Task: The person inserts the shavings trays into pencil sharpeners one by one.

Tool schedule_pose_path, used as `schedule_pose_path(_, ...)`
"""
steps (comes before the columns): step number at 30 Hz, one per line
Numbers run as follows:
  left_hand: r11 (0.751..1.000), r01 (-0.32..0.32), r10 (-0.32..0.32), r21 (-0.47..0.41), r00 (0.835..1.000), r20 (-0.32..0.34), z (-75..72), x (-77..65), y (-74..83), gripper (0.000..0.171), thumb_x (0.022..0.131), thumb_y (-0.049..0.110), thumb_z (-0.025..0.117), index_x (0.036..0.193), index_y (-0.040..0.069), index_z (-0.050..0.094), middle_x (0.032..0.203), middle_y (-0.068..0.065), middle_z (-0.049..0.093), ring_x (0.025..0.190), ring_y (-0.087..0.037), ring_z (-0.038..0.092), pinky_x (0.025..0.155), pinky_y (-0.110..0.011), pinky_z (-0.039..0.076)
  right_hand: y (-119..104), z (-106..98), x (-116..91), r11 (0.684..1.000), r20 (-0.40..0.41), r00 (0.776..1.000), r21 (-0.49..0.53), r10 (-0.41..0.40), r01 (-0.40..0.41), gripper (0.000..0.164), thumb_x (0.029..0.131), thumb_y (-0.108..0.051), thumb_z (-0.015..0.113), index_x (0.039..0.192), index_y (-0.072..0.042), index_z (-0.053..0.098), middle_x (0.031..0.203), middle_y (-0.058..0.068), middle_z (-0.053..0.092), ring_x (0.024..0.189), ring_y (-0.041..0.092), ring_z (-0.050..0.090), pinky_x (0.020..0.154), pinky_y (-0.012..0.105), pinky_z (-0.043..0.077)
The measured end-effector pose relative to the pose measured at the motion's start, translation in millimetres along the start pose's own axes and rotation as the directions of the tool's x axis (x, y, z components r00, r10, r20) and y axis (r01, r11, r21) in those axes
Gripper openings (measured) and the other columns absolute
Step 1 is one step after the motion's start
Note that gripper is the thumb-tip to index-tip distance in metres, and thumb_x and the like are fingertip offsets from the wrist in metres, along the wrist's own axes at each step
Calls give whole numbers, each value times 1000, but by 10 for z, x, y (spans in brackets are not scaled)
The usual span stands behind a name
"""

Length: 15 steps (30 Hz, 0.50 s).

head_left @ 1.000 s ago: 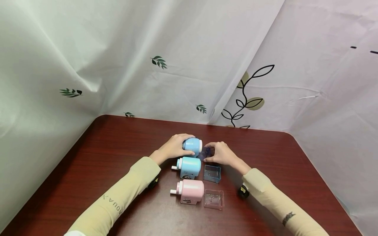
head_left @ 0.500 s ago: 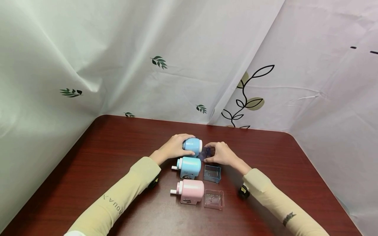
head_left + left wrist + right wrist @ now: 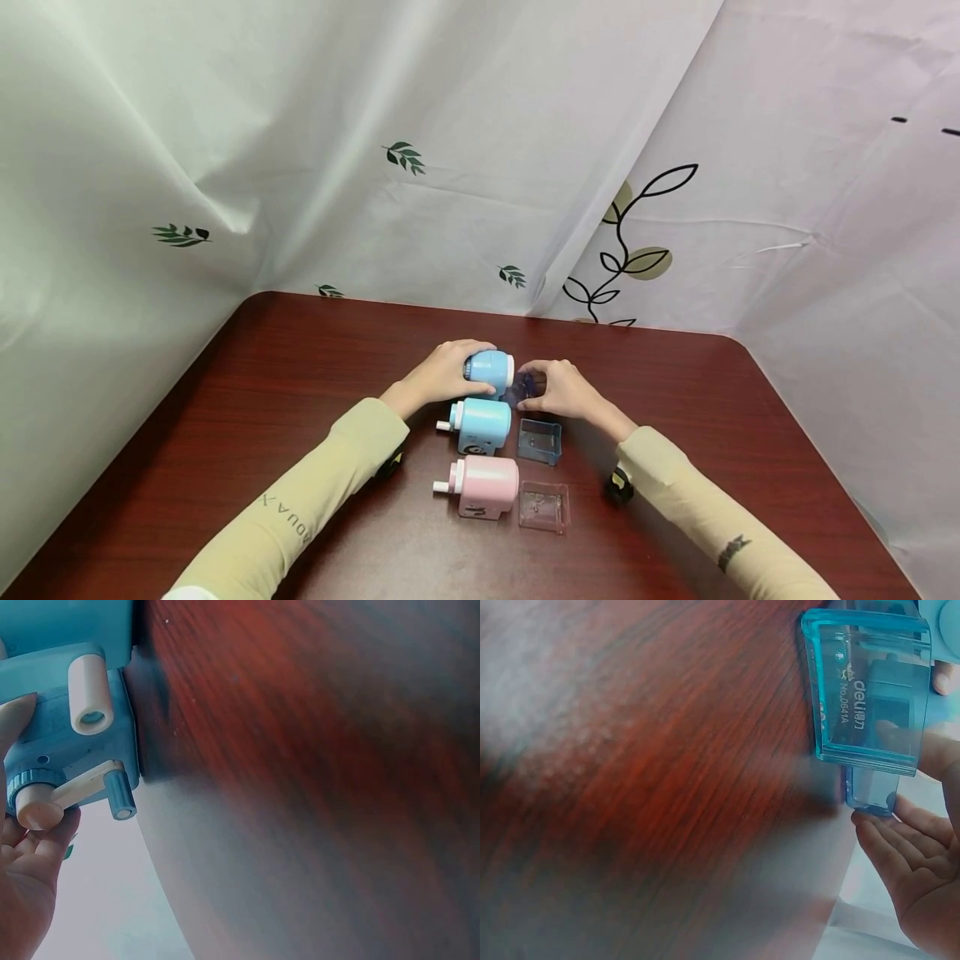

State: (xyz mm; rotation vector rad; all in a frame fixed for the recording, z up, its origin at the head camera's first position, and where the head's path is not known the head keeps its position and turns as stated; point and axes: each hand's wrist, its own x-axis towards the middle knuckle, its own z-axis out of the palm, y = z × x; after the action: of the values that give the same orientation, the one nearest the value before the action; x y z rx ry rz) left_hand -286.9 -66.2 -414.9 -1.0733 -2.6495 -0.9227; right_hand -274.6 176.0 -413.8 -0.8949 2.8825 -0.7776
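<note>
At the far end of a row, a blue crank pencil sharpener lies in the grip of my left hand, fingers over its far side and thumb on the near side. Its crank handle shows in the left wrist view. Just right of its white front, my right hand pinches a dark blue see-through shavings drawer between thumb and fingers. In the right wrist view, a lighter blue drawer stands in front and partly covers the held drawer.
Nearer me stand a light blue sharpener and a pink sharpener, cranks to the left. Right of them sit a blue clear drawer and a pink clear drawer, with small bits inside. Patterned white sheeting hangs behind the table.
</note>
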Motion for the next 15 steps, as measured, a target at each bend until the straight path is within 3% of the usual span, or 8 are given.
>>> schedule_pose_path(15,1000,-3,2,-18,1000,-6,1,0,-5,66,71,44,74,124,11,53,118,-7,58,94,-13,55,79,-35,48,45,-2,36,998,32,999,55,8,-10,54,68,-28,78,114,-6,59,106,10,65,92,14,61,77,35,51)
